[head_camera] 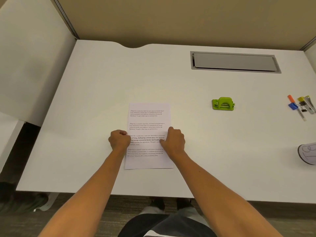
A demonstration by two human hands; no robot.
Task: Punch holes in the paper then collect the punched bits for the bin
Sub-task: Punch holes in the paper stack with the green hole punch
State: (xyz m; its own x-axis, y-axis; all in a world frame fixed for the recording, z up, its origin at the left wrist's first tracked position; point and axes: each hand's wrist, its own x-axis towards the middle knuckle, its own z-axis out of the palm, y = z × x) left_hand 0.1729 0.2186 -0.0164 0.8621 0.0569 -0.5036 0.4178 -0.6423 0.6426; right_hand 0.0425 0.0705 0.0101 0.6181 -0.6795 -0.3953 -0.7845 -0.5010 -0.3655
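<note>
At desk centre, both hands are on the paper's edges.
Left hand [118, 140], fingers curled, sits at the printed paper's [148, 120] nine o'clock edge; whether it pinches the sheet, I cannot tell. Right hand [173, 141] is curled at three o'clock, thumb on the page. The green hole punch [223, 103] waits at two o'clock, well apart; pens and clips [301, 106] lie further right.

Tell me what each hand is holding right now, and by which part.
Both hold the printed paper lying on the desk: the left hand at its left edge, the right hand at its right edge, fingers curled. The green hole punch lies untouched.
</note>
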